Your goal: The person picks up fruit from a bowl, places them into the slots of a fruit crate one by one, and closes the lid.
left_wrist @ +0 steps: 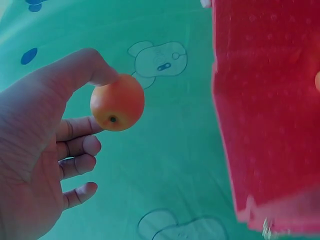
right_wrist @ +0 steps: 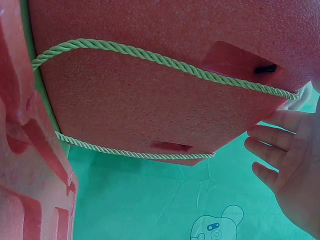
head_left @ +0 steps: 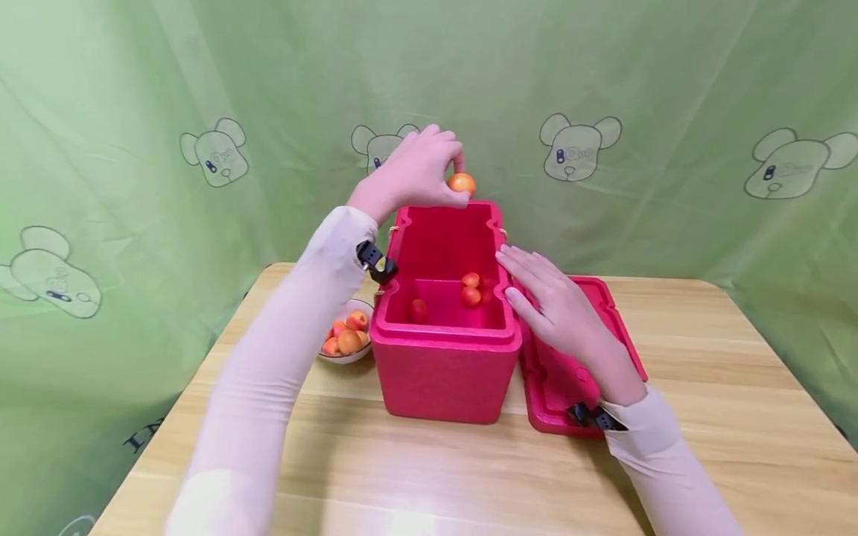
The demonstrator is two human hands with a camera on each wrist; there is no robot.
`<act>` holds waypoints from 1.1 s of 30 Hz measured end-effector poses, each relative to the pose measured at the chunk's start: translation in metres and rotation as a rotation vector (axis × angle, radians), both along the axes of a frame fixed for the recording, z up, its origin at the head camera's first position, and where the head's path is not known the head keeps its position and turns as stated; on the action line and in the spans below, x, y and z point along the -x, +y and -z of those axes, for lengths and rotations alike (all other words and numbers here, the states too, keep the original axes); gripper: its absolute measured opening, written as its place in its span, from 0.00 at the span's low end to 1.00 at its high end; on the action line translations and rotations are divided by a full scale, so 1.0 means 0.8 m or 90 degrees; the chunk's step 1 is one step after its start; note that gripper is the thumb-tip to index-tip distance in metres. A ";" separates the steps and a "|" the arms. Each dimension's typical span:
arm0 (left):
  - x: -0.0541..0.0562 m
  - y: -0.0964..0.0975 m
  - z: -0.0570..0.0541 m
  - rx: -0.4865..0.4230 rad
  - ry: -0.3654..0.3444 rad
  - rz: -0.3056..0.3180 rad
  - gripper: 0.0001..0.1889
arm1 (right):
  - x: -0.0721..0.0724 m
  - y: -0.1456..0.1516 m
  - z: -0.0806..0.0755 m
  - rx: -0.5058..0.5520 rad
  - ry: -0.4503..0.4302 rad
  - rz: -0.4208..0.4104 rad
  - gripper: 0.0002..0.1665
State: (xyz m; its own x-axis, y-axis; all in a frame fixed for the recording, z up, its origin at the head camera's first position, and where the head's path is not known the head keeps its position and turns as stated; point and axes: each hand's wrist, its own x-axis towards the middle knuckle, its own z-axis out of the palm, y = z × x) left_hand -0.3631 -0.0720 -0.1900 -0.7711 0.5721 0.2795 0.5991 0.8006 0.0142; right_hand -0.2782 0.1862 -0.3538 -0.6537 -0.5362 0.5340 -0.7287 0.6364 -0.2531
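My left hand point(head_left: 421, 170) pinches a small round orange-red fruit point(head_left: 461, 184) between thumb and index finger, over the far end of a red foam box point(head_left: 442, 380). In the left wrist view the fruit point(left_wrist: 117, 102) shows a small dark pit, and the other fingers are spread below it. Three similar fruits point(head_left: 471, 296) lie on the floor of the lidless box. My right hand point(head_left: 561, 304) rests on the box's right rim with extended fingers. In the right wrist view, that hand point(right_wrist: 292, 165) is beside the box's outer wall.
A white bowl point(head_left: 344, 359) with several more fruits stands left of the box, partly behind my left sleeve. The red lid point(head_left: 553, 387) lies right of the box under my right forearm. Rope point(right_wrist: 165, 61) runs along the box's side. Behind the wooden table point(head_left: 724, 372) hangs a green curtain point(head_left: 482, 67).
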 end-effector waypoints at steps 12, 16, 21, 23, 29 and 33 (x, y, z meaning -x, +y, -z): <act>0.028 0.032 0.036 -0.005 -0.018 -0.029 0.18 | 0.001 -0.002 -0.003 -0.008 -0.003 0.001 0.37; 0.032 0.036 0.048 -0.005 -0.020 -0.042 0.18 | 0.000 -0.002 -0.002 -0.009 -0.002 0.001 0.36; 0.036 0.038 0.060 -0.008 -0.027 -0.059 0.18 | -0.001 -0.002 -0.002 -0.007 0.002 0.005 0.37; 0.038 0.038 0.065 -0.005 -0.032 -0.066 0.19 | -0.001 -0.002 -0.002 -0.007 0.003 0.005 0.37; 0.043 0.036 0.079 -0.001 -0.057 -0.084 0.20 | -0.001 -0.002 -0.001 -0.008 0.000 0.007 0.37; 0.044 0.036 0.086 0.005 -0.082 -0.096 0.20 | -0.002 -0.002 -0.002 -0.009 -0.001 0.009 0.37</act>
State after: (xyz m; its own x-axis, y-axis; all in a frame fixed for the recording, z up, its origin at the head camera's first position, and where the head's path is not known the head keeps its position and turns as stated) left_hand -0.3984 -0.0434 -0.2586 -0.8773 0.4490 0.1693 0.4659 0.8816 0.0759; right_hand -0.2765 0.1849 -0.3524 -0.6622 -0.5345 0.5251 -0.7192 0.6500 -0.2455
